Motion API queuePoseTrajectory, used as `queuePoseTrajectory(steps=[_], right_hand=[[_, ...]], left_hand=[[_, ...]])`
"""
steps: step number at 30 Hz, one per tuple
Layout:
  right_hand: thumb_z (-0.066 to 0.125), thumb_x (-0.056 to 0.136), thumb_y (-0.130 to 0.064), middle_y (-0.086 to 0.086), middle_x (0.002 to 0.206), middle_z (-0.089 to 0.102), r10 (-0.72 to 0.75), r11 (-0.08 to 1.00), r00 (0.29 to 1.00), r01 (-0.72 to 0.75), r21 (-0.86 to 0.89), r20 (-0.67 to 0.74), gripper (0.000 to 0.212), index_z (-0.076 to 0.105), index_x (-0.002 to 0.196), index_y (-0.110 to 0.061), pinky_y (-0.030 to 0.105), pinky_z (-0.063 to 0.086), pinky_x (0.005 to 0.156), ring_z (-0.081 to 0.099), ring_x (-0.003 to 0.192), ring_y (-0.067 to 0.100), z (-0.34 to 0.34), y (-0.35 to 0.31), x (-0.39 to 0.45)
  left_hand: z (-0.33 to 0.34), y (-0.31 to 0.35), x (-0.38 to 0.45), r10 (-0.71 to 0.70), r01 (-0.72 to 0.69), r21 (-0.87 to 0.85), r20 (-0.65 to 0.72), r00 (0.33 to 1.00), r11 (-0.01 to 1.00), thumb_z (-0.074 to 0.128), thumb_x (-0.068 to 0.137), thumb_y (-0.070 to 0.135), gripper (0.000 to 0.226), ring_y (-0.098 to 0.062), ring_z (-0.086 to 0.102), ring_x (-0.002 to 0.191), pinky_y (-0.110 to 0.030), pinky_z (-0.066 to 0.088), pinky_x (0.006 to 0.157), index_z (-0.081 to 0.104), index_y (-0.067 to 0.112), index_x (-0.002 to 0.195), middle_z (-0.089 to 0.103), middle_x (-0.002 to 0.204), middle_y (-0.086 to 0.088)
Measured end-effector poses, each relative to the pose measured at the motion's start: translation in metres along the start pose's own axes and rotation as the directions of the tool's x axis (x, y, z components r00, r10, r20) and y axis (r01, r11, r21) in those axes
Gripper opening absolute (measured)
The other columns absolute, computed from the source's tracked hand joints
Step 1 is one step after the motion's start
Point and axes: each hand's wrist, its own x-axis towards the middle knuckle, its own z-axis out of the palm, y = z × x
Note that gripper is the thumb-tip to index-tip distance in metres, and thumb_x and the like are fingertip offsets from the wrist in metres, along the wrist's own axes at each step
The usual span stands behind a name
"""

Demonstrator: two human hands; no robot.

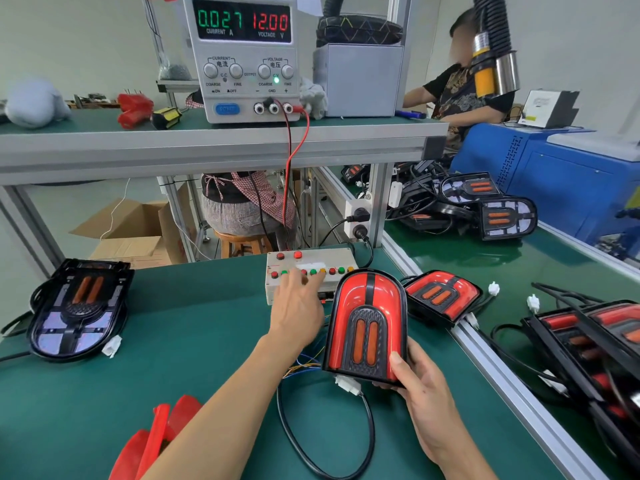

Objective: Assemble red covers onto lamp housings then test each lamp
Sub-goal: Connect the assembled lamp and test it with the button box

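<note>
My right hand [420,393] grips the lower right corner of a lamp with a red cover [367,323] and holds it upright, tilted, above the green mat. A black cable and a white plug [348,384] hang from its base. My left hand [298,306] reaches forward with straight fingers that touch the row of buttons on the beige test box [310,268]. A bare lamp housing [78,306] without a cover lies at the left. Loose red covers [156,441] lie at the near edge. The power supply [242,57] on the shelf reads 0.027 A and 12.00 V.
A second covered lamp [441,296] lies right of the held one. Several lamps and housings with cables fill the right bench [588,344] and its far end [498,209]. An aluminium rail [502,375] splits the benches. A person sits at the back right, another behind the shelf.
</note>
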Motion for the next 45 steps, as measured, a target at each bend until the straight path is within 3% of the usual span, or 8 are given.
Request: queuePoseTrajectory(steps=[7, 15, 23, 34, 41, 43, 45], right_hand=[[0.061, 0.091, -0.038, 0.005, 0.126, 0.072, 0.000, 1.000, 1.000, 0.000, 0.016, -0.002, 0.049, 0.059, 0.138, -0.023, 0.031, 0.059, 0.078, 0.070, 0.112, 0.025, -0.001, -0.001, 0.000], [0.059, 0.094, -0.036, 0.004, 0.126, 0.072, 0.002, 1.000, 1.000, -0.002, 0.013, -0.006, 0.047, 0.057, 0.140, -0.022, 0.033, 0.059, 0.080, 0.070, 0.112, 0.025, -0.001, 0.000, 0.000], [0.062, 0.089, -0.033, 0.007, 0.123, 0.074, 0.001, 0.999, 1.000, 0.000, 0.048, -0.013, 0.050, 0.059, 0.137, -0.018, 0.027, 0.058, 0.075, 0.073, 0.105, 0.023, 0.000, -0.001, 0.001], [0.061, 0.093, -0.035, 0.005, 0.128, 0.072, -0.004, 0.998, 1.000, 0.005, 0.055, -0.008, 0.048, 0.058, 0.139, -0.021, 0.031, 0.059, 0.082, 0.070, 0.114, 0.025, 0.002, -0.002, 0.000], [0.061, 0.091, -0.033, 0.006, 0.124, 0.073, 0.000, 0.998, 1.000, 0.001, 0.066, -0.024, 0.047, 0.059, 0.136, -0.020, 0.031, 0.059, 0.078, 0.072, 0.109, 0.025, 0.003, -0.003, 0.000], [0.060, 0.092, -0.035, 0.005, 0.123, 0.074, 0.001, 0.999, 1.000, 0.001, 0.050, -0.030, 0.045, 0.060, 0.135, -0.021, 0.030, 0.059, 0.078, 0.071, 0.109, 0.023, 0.003, -0.004, -0.001], [0.059, 0.093, -0.035, 0.005, 0.122, 0.074, 0.000, 0.999, 0.999, 0.003, 0.044, -0.048, 0.043, 0.062, 0.134, -0.020, 0.030, 0.058, 0.077, 0.072, 0.108, 0.021, 0.002, -0.005, -0.002]], left_hand=[[0.009, 0.010, 0.013, 0.096, -0.102, 0.066, 0.081, 0.992, 0.993, 0.052, 0.103, 0.022, 0.054, -0.029, 0.043, 0.116, -0.039, 0.042, 0.099, 0.034, 0.031, 0.153, 0.045, 0.129, -0.010], [0.008, 0.018, 0.031, 0.054, -0.077, 0.140, 0.164, 0.985, 0.987, 0.055, 0.102, 0.024, 0.063, -0.033, 0.040, 0.122, -0.041, 0.044, 0.100, 0.023, 0.030, 0.157, 0.039, 0.135, -0.016], [0.013, 0.021, 0.035, 0.051, -0.076, 0.139, 0.172, 0.984, 0.987, 0.058, 0.101, 0.025, 0.051, -0.034, 0.037, 0.121, -0.042, 0.044, 0.096, 0.035, 0.033, 0.146, 0.038, 0.128, -0.014], [0.019, 0.015, 0.038, 0.084, -0.110, 0.138, 0.180, 0.980, 0.984, 0.058, 0.101, 0.029, 0.059, -0.036, 0.036, 0.123, -0.043, 0.042, 0.101, 0.028, 0.034, 0.152, 0.037, 0.131, -0.016], [0.013, 0.013, 0.039, 0.100, -0.127, 0.098, 0.246, 0.964, 0.987, 0.063, 0.098, 0.032, 0.060, -0.034, 0.033, 0.122, -0.044, 0.042, 0.101, 0.031, 0.036, 0.150, 0.035, 0.128, -0.014], [0.006, 0.011, 0.036, 0.118, -0.138, 0.059, 0.261, 0.958, 0.989, 0.061, 0.098, 0.025, 0.063, -0.034, 0.035, 0.124, -0.045, 0.040, 0.104, 0.030, 0.033, 0.153, 0.037, 0.131, -0.014], [-0.006, 0.008, 0.026, 0.102, -0.083, -0.094, 0.221, 0.970, 0.992, 0.053, 0.097, 0.009, 0.056, -0.034, 0.042, 0.122, -0.044, 0.041, 0.103, 0.040, 0.022, 0.149, 0.045, 0.131, -0.015]])
